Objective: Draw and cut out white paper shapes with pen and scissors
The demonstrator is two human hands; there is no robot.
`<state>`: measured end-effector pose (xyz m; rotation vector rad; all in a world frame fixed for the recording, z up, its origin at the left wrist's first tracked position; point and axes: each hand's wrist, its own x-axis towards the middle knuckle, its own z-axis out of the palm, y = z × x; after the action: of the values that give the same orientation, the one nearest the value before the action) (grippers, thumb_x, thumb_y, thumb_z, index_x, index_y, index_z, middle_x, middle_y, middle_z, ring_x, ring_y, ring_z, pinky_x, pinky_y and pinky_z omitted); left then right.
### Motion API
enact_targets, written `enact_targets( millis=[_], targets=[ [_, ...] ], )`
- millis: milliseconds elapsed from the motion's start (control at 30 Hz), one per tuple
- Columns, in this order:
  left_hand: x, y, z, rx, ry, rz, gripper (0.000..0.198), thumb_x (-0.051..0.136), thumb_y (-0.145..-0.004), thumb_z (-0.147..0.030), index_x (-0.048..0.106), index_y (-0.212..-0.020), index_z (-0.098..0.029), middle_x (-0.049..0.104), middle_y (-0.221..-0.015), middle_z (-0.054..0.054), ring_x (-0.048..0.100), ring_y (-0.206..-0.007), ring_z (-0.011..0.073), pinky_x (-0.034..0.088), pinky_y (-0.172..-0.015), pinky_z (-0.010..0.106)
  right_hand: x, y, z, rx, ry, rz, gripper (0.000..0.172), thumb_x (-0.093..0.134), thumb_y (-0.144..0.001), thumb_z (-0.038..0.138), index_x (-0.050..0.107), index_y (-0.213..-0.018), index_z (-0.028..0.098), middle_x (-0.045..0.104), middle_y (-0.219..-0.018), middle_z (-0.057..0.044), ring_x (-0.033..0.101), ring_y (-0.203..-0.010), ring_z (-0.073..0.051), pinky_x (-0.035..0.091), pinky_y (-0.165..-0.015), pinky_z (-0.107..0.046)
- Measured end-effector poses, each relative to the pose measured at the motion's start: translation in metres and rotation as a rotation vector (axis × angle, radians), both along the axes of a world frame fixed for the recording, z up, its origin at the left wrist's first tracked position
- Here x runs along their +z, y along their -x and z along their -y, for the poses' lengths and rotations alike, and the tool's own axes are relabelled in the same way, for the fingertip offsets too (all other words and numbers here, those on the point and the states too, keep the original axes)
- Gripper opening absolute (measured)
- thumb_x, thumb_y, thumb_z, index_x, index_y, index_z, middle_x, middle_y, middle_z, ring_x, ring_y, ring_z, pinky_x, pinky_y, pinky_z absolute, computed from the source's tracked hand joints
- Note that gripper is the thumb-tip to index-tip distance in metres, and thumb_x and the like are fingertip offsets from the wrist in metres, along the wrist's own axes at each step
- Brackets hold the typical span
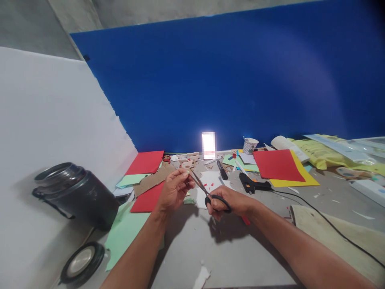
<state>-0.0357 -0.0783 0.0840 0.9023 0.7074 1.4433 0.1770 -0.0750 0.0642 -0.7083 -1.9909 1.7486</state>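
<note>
My right hand [224,200] is closed round the black handles of a pair of scissors [219,202]. The blades point up and to the left, and their tips reach my left fingertips. With thumb and forefinger, my left hand [177,188] pinches a tiny pale piece [188,172], too small to make out well. Both hands are above the grey table [186,257]. Just beyond them lies a white sheet [210,177] with small red scraps on it. Brown corrugated cardboard [153,180] and red paper [148,198] are beside my left hand.
A black flask [87,196] leans at left, near its round lid [81,263]. Right of centre are a black glue gun [254,184] with a trailing cord, a marker [222,170], red card [279,165] and a patterned cup [250,145]. A bright blurred screen [209,145] stands behind.
</note>
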Motion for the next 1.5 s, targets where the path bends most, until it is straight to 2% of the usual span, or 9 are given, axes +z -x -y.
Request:
enact_targets(
  millis=[233, 400, 600, 767, 967, 1200, 1500],
  targets=[
    [-0.004, 0.001, -0.001, 0.02, -0.092, -0.126, 0.025, 0.086, -0.068, -0.029, 0.065, -0.07, -0.016, 0.065, -0.061, 0.0, 0.06, -0.055, 0.0123, 0.048, -0.058, 0.025, 0.0, 0.003, 0.003, -0.075, 0.134, 0.011, 0.014, 0.057, -0.071, 0.024, 0.065, -0.066, 0.013, 0.059, -0.051, -0.001, 0.045, -0.047, -0.009, 0.033, -0.051, -0.021],
    [-0.003, 0.006, 0.0, 0.019, -0.165, -0.244, 0.023, 0.081, -0.076, -0.034, 0.067, -0.077, -0.016, 0.066, -0.065, 0.0, 0.062, -0.058, 0.0132, 0.048, -0.062, 0.027, 0.0, 0.003, 0.003, -0.033, 0.168, -0.031, 0.021, 0.061, -0.073, 0.033, 0.066, -0.068, 0.013, 0.058, -0.049, -0.001, 0.043, -0.045, -0.01, 0.031, -0.048, -0.022],
    [0.0, 0.011, 0.002, 0.03, -0.244, -0.395, 0.021, 0.074, -0.084, -0.035, 0.065, -0.078, -0.017, 0.066, -0.068, 0.001, 0.061, -0.063, 0.0146, 0.048, -0.067, 0.028, -0.005, 0.002, 0.001, 0.008, 0.155, -0.061, 0.025, 0.06, -0.073, 0.036, 0.067, -0.07, 0.012, 0.058, -0.05, -0.001, 0.043, -0.044, -0.009, 0.03, -0.048, -0.022],
    [0.002, 0.011, 0.003, 0.018, -0.246, -0.371, 0.019, 0.074, -0.082, -0.033, 0.065, -0.077, -0.017, 0.067, -0.072, 0.002, 0.062, -0.065, 0.0156, 0.049, -0.067, 0.029, -0.001, 0.003, 0.005, 0.004, 0.182, -0.025, 0.023, 0.06, -0.072, 0.035, 0.065, -0.066, 0.013, 0.057, -0.049, 0.0, 0.041, -0.045, -0.008, 0.031, -0.049, -0.022],
    [0.002, 0.01, 0.003, -0.026, -0.251, -0.236, 0.021, 0.078, -0.074, -0.034, 0.067, -0.076, -0.016, 0.066, -0.079, 0.003, 0.064, -0.065, 0.0164, 0.051, -0.064, 0.03, 0.003, 0.003, 0.008, -0.021, 0.154, -0.007, 0.022, 0.061, -0.073, 0.035, 0.064, -0.067, 0.014, 0.058, -0.051, -0.001, 0.046, -0.047, -0.009, 0.034, -0.052, -0.023],
    [0.003, 0.009, 0.004, 0.002, -0.285, -0.306, 0.021, 0.083, -0.072, -0.028, 0.066, -0.07, -0.016, 0.066, -0.074, 0.002, 0.062, -0.061, 0.0133, 0.049, -0.062, 0.027, 0.009, 0.005, 0.011, -0.034, 0.157, 0.001, 0.021, 0.061, -0.069, 0.034, 0.064, -0.065, 0.014, 0.057, -0.049, -0.001, 0.046, -0.046, -0.01, 0.035, -0.052, -0.023],
    [0.011, 0.011, 0.004, -0.029, -0.235, -0.294, 0.024, 0.087, -0.065, -0.029, 0.068, -0.065, -0.015, 0.066, -0.067, 0.002, 0.061, -0.057, 0.0134, 0.047, -0.057, 0.027, 0.004, 0.002, 0.006, 0.03, 0.183, -0.021, 0.023, 0.067, -0.072, 0.035, 0.066, -0.066, 0.012, 0.058, -0.05, -0.001, 0.046, -0.046, -0.01, 0.034, -0.052, -0.023]
  ],
)
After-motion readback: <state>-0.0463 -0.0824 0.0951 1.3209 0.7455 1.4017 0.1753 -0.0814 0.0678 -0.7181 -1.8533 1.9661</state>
